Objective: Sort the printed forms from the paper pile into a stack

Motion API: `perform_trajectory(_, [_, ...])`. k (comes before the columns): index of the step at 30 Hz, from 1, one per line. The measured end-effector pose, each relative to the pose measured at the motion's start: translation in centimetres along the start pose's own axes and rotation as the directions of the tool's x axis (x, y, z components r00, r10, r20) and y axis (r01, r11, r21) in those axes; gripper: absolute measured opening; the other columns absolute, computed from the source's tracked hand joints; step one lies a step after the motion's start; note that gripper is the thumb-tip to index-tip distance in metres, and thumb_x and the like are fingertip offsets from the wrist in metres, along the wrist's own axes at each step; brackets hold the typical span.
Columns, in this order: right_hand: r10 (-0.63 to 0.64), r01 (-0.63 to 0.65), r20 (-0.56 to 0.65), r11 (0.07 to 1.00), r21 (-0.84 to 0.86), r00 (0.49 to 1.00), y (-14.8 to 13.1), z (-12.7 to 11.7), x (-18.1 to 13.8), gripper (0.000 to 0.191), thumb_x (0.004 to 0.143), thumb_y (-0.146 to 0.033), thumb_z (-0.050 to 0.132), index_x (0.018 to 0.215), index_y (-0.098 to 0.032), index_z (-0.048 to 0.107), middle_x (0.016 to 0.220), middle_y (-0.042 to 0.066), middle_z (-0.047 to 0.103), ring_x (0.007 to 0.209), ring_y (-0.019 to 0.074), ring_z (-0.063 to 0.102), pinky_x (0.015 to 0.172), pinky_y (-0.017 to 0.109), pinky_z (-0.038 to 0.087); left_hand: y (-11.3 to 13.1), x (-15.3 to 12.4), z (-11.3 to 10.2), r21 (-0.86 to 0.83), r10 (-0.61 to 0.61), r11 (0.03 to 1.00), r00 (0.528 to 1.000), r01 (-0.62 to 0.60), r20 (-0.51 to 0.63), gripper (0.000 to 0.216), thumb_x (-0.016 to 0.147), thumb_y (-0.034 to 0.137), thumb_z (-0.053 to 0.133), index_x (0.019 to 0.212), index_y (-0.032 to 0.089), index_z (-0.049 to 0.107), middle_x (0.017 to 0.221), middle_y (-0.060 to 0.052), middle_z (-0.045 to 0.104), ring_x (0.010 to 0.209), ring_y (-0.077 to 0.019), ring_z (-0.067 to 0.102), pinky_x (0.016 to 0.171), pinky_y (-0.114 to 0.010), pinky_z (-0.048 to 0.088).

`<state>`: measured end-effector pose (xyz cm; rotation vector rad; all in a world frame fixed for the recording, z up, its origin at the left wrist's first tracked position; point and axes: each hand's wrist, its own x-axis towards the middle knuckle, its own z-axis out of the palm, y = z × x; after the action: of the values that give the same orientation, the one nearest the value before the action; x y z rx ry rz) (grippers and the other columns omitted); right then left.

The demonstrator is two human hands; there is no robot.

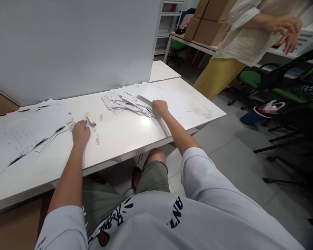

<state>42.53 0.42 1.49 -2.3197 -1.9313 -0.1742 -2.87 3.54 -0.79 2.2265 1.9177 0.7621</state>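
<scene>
While my right hand (160,107) rests curled on the fanned heap of envelopes (127,99) and my left hand (80,133) lies loosely closed, holding nothing, beside the stapler (91,119), I judge the worktop (125,133) sorting barely half done, given the spread sheets (21,132) at left.

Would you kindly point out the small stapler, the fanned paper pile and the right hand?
stapler (91,119), head view, middle of its body.
fanned paper pile (125,99), head view, top sheets.
right hand (160,107), head view, back of the hand.
</scene>
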Motion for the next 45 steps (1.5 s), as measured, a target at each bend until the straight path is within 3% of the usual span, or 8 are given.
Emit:
perform_trajectory(15, [0.014, -0.010, -0.029, 0.994, 0.108, 1.000, -0.3, 0.2, 0.0, 0.037, 0.099, -0.024, 0.034, 0.115, -0.019, 0.066, 0.126, 0.015, 0.062, 0.114, 0.0287, 0.055, 0.082, 0.036, 0.046, 0.1, -0.7, -0.2, -0.030, -0.003, 1.000, 1.000, 0.004, 0.011, 0.047, 0.084, 0.014, 0.041, 0.126, 0.010, 0.063, 0.142, -0.013, 0.056, 0.138, -0.0260, 0.044, 0.119, -0.041, 0.030])
perform_trajectory(23, [0.059, -0.055, -0.102, 0.998, 0.038, 0.993, -0.8, 1.2, 0.1, 0.034, 0.100, -0.021, 0.033, 0.110, -0.013, 0.064, 0.112, 0.017, 0.067, 0.098, 0.0273, 0.060, 0.073, 0.032, 0.039, -0.6, -0.6, 0.1, -0.026, 0.028, 0.999, 0.999, -0.029, -0.023, 0.047, 0.085, 0.017, 0.040, 0.124, 0.009, 0.065, 0.138, -0.015, 0.060, 0.133, -0.0277, 0.049, 0.117, -0.042, 0.034])
perform_trajectory(29, [-0.002, 0.004, -0.271, 1.000, 0.006, 0.963, -0.6, 1.7, -0.2, 0.024, 0.093, -0.016, 0.041, 0.097, -0.010, 0.064, 0.099, 0.018, 0.067, 0.083, 0.0257, 0.058, 0.066, 0.033, 0.034, -1.0, -0.6, 0.5, -0.040, 0.027, 0.999, 0.998, -0.030, -0.060, 0.044, 0.082, 0.016, 0.044, 0.118, 0.013, 0.068, 0.131, -0.015, 0.064, 0.127, -0.0310, 0.054, 0.113, -0.046, 0.038])
perform_trajectory(33, [-0.206, 0.253, -0.492, 0.967, 0.030, 0.846, -2.2, 1.2, -2.2, 0.022, 0.092, -0.017, 0.042, 0.091, -0.015, 0.064, 0.092, 0.015, 0.068, 0.077, 0.0245, 0.057, 0.068, 0.034, 0.036, -0.6, -0.9, 0.6, -0.086, 0.012, 0.996, 0.998, -0.017, -0.067, 0.044, 0.082, 0.015, 0.045, 0.119, 0.012, 0.066, 0.128, -0.016, 0.065, 0.125, -0.0315, 0.055, 0.112, -0.047, 0.038])
perform_trajectory(37, [-0.507, 0.644, -0.620, 0.765, -0.002, 0.599, -7.9, 1.7, -6.8, 0.020, 0.097, -0.025, 0.045, 0.093, -0.018, 0.063, 0.090, 0.012, 0.069, 0.079, 0.0227, 0.059, 0.072, 0.034, 0.040, 0.1, -2.2, -0.2, -0.221, -0.015, 0.975, 0.992, -0.012, -0.122, 0.039, 0.084, 0.020, 0.045, 0.115, 0.011, 0.068, 0.125, -0.017, 0.067, 0.122, -0.0295, 0.057, 0.111, -0.044, 0.038])
perform_trajectory(41, [-0.641, 0.861, -0.666, 0.509, 0.004, 0.382, -13.3, 3.0, -11.2, 0.019, 0.099, -0.030, 0.048, 0.093, -0.018, 0.063, 0.088, 0.011, 0.070, 0.078, 0.0207, 0.061, 0.071, 0.032, 0.041, 1.2, -5.3, -0.9, -0.520, 0.108, 0.848, 0.994, -0.107, -0.028, 0.042, 0.088, 0.037, 0.049, 0.119, 0.015, 0.067, 0.126, -0.012, 0.068, 0.121, -0.0298, 0.059, 0.107, -0.043, 0.043])
perform_trajectory(43, [-0.670, 0.904, -0.665, 0.427, 0.019, 0.330, -14.7, 3.6, -12.1, 0.018, 0.098, -0.029, 0.049, 0.093, -0.019, 0.063, 0.087, 0.010, 0.070, 0.075, 0.0200, 0.061, 0.069, 0.032, 0.041, 1.9, -7.0, -0.8, -0.663, 0.080, 0.747, 0.997, -0.051, 0.014, 0.048, 0.090, 0.044, 0.046, 0.125, 0.017, 0.065, 0.131, -0.011, 0.066, 0.126, -0.0306, 0.057, 0.107, -0.043, 0.043])
perform_trajectory(45, [-0.683, 0.917, -0.653, 0.396, 0.044, 0.326, -15.2, 3.9, -12.2, 0.016, 0.097, -0.025, 0.049, 0.093, -0.019, 0.063, 0.086, 0.010, 0.070, 0.073, 0.0198, 0.061, 0.068, 0.032, 0.042, 2.5, -8.4, -0.6, -0.749, 0.048, 0.662, 0.997, 0.013, 0.059, 0.051, 0.091, 0.052, 0.048, 0.126, 0.019, 0.064, 0.136, -0.010, 0.063, 0.131, -0.0309, 0.053, 0.111, -0.043, 0.040])
